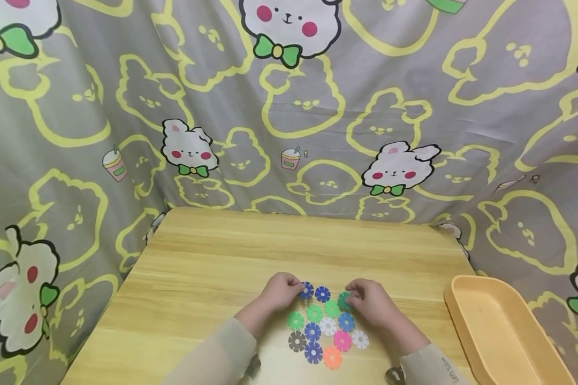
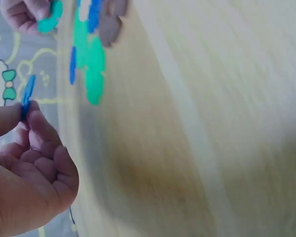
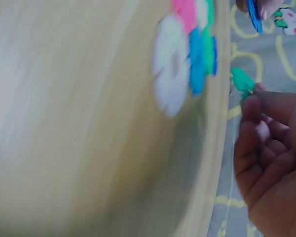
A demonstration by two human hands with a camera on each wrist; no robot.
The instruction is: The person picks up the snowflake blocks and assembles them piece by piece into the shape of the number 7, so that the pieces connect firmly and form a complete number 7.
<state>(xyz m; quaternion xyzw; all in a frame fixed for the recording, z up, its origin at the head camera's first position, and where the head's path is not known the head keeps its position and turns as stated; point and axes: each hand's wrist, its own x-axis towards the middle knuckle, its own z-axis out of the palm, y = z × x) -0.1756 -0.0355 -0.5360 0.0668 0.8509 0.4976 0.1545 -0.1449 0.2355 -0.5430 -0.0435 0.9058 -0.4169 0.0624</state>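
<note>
"Where are the two discs in hand?"
"Thumb and finger of the left hand [image 1: 280, 291] pinch a blue disc [image 2: 28, 94]; the right hand [image 1: 374, 303] pinches a green disc [image 3: 242, 80]. Both are at the far side of the loose discs [image 1: 324, 324]."
"Any room between?"
"The hands stand apart, one loose blue disc between them."
"And the edges?"
"The wooden table [image 1: 221, 240] runs on past both hands to the patterned curtain [image 1: 318, 120]; an orange tray [image 1: 515, 342] sits at its right edge."
</note>
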